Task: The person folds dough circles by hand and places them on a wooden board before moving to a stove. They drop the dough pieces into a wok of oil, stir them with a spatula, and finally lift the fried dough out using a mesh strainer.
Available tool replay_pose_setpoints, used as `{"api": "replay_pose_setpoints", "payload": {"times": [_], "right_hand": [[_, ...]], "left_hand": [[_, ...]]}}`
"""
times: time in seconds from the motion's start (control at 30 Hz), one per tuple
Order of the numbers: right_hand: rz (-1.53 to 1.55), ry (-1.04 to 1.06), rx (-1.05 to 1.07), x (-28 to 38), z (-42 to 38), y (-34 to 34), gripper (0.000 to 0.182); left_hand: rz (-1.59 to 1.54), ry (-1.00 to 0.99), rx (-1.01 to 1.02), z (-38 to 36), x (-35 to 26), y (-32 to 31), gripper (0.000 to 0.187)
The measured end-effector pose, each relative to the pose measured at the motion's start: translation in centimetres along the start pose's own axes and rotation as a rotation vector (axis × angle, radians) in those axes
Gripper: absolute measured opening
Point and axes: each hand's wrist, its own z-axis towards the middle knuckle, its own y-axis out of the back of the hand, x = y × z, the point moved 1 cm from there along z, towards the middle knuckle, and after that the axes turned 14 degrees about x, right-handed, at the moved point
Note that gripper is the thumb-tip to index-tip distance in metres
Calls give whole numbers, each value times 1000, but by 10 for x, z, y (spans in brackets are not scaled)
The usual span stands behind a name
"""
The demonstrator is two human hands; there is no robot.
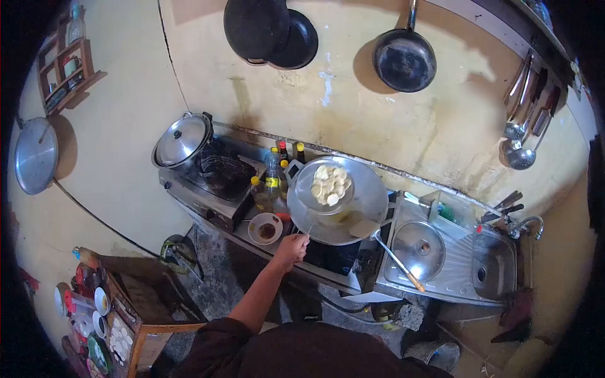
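Observation:
My left hand (292,252) is closed around the thin handle of a skimmer (307,200), out over the wok. Pale, roundish pieces of food (331,184) are heaped in the skimmer. Below it sits the large metal wok (373,196) on the stove, with some yellowish liquid showing in its bottom. A spatula (400,265) leans in the wok, its wooden-tipped handle sticking out over the right rim. Just left of my hand stands a white bowl (253,234) with dark brown liquid in it. My right hand is out of view.
Several bottles (272,173) stand close to the wok's left side. A lidded pot (183,142) is on the left burner. On the right, a round metal lid (418,251) lies on the drainboard beside the sink (498,268). Pans (405,60) and ladles (520,157) hang on the wall.

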Motion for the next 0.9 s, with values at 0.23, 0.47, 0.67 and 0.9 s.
{"api": "replay_pose_setpoints", "payload": {"times": [0.23,0.47,0.67,0.9], "right_hand": [[-12,-50,-20,48,65,172,27],[-26,-99,25,93,79,217,26],[46,-137,140,222,70,126,26],[140,-180,193,407,107,2,26]], "left_hand": [[4,112,-13,12,26,16,24],[-36,-53,177,-3,5,26,26],[-196,-177,272,-84,-97,101,24],[24,-241,-17,-343,-94,298,27]]}}
